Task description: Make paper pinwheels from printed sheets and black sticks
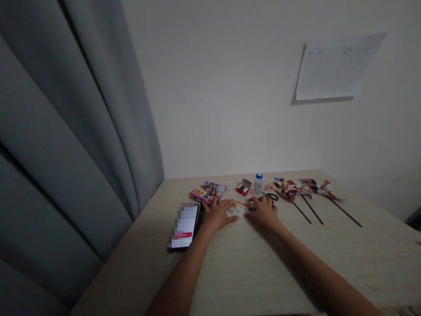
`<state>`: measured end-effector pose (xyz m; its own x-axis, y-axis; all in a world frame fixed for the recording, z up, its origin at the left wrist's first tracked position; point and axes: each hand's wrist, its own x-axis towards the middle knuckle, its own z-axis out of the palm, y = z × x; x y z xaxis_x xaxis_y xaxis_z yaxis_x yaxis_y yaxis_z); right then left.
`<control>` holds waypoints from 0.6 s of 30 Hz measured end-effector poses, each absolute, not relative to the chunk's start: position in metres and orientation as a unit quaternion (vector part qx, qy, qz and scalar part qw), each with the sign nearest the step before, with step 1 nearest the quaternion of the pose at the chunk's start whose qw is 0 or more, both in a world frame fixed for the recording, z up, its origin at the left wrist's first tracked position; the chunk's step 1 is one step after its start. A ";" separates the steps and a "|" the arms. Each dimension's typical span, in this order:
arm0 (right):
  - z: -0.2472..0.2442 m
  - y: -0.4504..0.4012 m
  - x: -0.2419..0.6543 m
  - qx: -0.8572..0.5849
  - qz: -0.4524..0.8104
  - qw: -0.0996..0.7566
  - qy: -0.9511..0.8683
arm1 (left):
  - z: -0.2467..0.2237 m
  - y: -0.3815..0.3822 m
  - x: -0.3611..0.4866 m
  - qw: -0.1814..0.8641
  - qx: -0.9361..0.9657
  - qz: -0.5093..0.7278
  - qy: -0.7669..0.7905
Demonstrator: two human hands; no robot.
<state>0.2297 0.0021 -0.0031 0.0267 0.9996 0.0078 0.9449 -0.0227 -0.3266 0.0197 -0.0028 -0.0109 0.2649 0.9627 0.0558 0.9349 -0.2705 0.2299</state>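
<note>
A small printed paper piece (239,210), white with orange along its top, lies flat on the table between my hands. My left hand (217,213) rests on its left side, fingers spread and thumb stretched out. At its right edge is my right hand (264,212), fingers bent together around a small dark item (251,206) that I cannot make out. Just beyond my left hand lies a stack of colourful printed leaflets (208,192). Scissors (271,196) with dark handles lie past my right hand, partly hidden.
A phone (184,228) with its screen lit lies left of my left forearm. Behind my hands are an open red box (244,187) and a blue-capped bottle (258,183). Paper pinwheels (304,188) on dark sticks lie at right. A grey curtain (82,109) hangs along the left.
</note>
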 end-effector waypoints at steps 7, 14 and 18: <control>0.001 0.002 0.232 -0.712 0.106 0.126 -0.683 | -0.014 -0.002 0.019 0.074 0.793 0.099 0.597; 0.004 0.002 0.239 -0.715 0.105 0.116 -0.681 | -0.016 0.000 0.018 0.085 0.792 0.107 0.595; 0.005 0.003 0.239 -0.717 0.097 0.108 -0.681 | -0.017 0.000 0.017 0.090 0.792 0.110 0.593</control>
<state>0.2393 0.0031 0.0048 0.0526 0.9986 0.0073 0.9568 -0.0483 -0.2869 0.0173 0.0000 -0.0170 0.2722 0.9598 0.0683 0.9200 -0.2804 0.2737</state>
